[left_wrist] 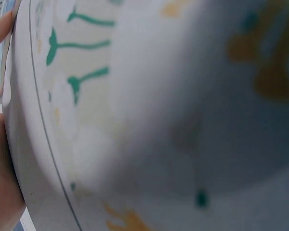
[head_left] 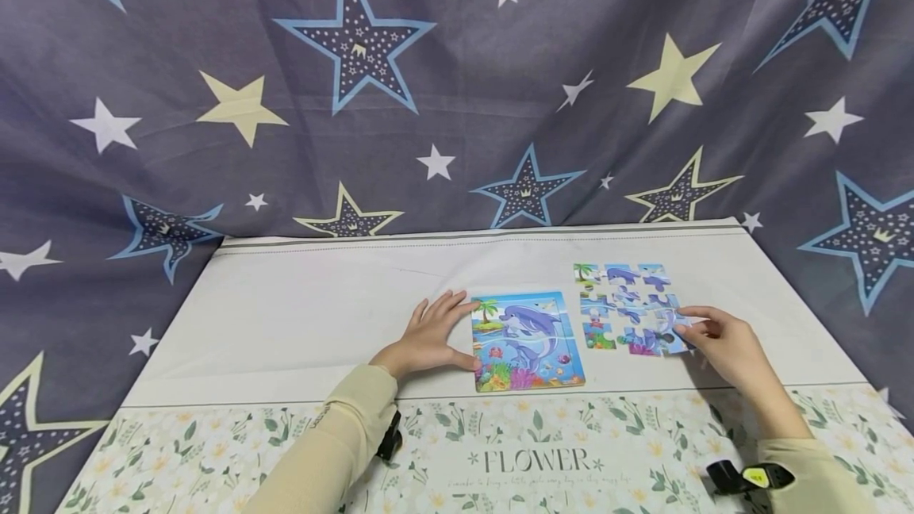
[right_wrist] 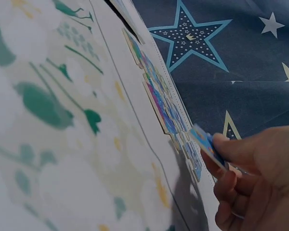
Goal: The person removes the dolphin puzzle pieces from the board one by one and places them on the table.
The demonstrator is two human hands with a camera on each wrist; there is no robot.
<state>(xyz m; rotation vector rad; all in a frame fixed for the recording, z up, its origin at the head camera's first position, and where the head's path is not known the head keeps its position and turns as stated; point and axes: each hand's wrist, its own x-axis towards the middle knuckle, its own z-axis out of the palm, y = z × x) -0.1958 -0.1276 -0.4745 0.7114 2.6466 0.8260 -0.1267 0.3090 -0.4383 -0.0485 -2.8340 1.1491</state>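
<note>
A square dolphin picture board (head_left: 528,339) lies on the white part of the mat. My left hand (head_left: 428,339) rests at its left side with the fingers spread, the thumb and a fingertip touching its edge. To the right of the board, several jigsaw pieces (head_left: 597,335) lie flat in loose rows and show parts of a dolphin scene. My right hand (head_left: 728,343) is at the right side of these rows. Between thumb and finger it pinches a blue puzzle piece (right_wrist: 209,145), raised off the surface in the right wrist view. Only part of my left hand (left_wrist: 2,168) shows in the left wrist view.
The table mat (head_left: 307,324) is white at the back and flower-printed at the front, with the word FLOWER on it. Behind it hangs a grey cloth (head_left: 457,101) with stars. Both wrists wear black straps.
</note>
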